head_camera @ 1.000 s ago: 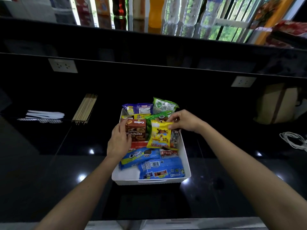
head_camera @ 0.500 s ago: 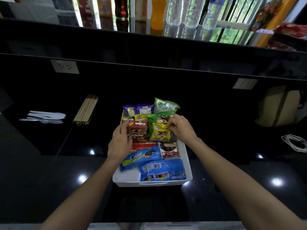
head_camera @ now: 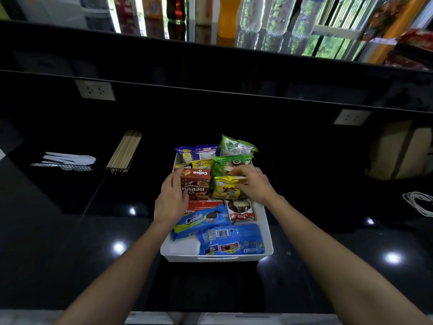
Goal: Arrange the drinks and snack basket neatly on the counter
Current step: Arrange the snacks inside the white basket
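White snack basket [head_camera: 266, 231] is set on the black counter [head_camera: 70, 242], mid-front, with packets laid flat and overlapping inside; probably so labels show. Drinks [head_camera: 225, 17] are lined up on the raised ledge well behind the basket. Brown Collon box [head_camera: 195, 186] is steadied from the basket's left side by the left hand [head_camera: 171, 202], fingers wrapped on its edge. Yellow packet [head_camera: 226, 190], just right of the box, is pinched at its top edge by the right hand [head_camera: 254, 184], fingers closed, likely to seat it upright. Both forearms are extended forward over the basket's near rim, wrists angled inward.
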Tool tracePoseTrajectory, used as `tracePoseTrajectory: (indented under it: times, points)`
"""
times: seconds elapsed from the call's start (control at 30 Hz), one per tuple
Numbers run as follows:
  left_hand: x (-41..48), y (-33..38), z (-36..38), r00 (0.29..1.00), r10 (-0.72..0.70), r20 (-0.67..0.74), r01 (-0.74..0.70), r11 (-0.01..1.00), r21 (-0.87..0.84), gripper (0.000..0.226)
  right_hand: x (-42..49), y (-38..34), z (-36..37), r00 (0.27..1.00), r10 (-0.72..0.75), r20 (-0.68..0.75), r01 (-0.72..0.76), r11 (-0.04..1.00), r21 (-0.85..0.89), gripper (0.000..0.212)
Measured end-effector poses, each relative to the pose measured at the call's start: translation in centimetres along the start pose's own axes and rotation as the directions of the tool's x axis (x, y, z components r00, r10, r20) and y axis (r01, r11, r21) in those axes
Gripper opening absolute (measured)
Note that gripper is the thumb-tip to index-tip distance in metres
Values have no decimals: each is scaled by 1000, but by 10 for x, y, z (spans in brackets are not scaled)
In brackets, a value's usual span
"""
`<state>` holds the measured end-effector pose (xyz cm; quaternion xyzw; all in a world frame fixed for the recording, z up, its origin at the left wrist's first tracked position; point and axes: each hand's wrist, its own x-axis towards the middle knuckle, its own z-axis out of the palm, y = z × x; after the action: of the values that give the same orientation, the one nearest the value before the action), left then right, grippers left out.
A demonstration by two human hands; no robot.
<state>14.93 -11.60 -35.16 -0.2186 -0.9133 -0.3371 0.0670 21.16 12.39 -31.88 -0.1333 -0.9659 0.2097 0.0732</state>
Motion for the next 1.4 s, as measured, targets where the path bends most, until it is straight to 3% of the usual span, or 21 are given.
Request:
tracePoseTrajectory:
  times: [0.1,0.2,0.3,0.4,0.5,0.57,0.6,0.67,0.7,0.73,0.87,0.97,1.1,1.27,1.33,1.4]
  points:
    - [2,-3,2,1000,-1,-11,1,1000,-22,61,-25,12,10,979,169,-116,-161,984,74,80]
    - [3,-3,1,1000,-8,-8,8,999,-39,61,-42,24,24,915,400,49,-391,852,348,96]
    - [4,0,0,1000,-7,-11,6,999,-41,61,-47,27,27,845,486,222,-522,664,535,80]
    - [-1,6,-6,998,-5,-63,-3,993,-121,56,-58,22,26,854,489,178,-515,743,428,60]
    - [-15,12,-9,927,347,-142,-349,937,11,44,-71,17,24,870,479,120,-490,811,318,51]
    - [-25,18,-6,819,570,65,-568,822,-45,37,-73,14,25,871,479,104,-488,826,280,48]
    - [-30,23,-4,760,612,219,-603,789,-113,34,-74,13,25,869,485,102,-493,830,259,47]
    - [-41,34,4,643,572,510,-590,794,-146,34,-75,13,26,864,495,92,-503,838,213,40]
    - [-46,40,9,616,507,603,-589,805,-74,39,-77,12,26,857,507,93,-515,834,197,36]
    - [-48,44,14,627,441,642,-586,810,16,46,-79,11,26,849,519,98,-528,828,189,33]
    - [-41,52,19,817,165,553,-368,886,280,64,-87,8,26,841,529,116,-542,816,201,32]
    - [-36,39,12,784,13,620,-352,832,429,75,-91,5,25,844,526,103,-536,828,167,36]
    - [-26,24,-5,762,61,645,-416,810,414,59,-95,1,21,834,539,116,-552,816,175,28]
    - [-16,31,-29,822,151,549,-254,960,116,63,-97,0,19,842,529,108,-540,820,188,25]
    - [-14,36,-43,767,224,602,-290,957,14,60,-97,0,19,845,525,103,-535,826,176,25]
    - [-15,37,-53,616,220,756,-386,922,47,55,-96,-1,19,841,531,100,-540,827,156,27]
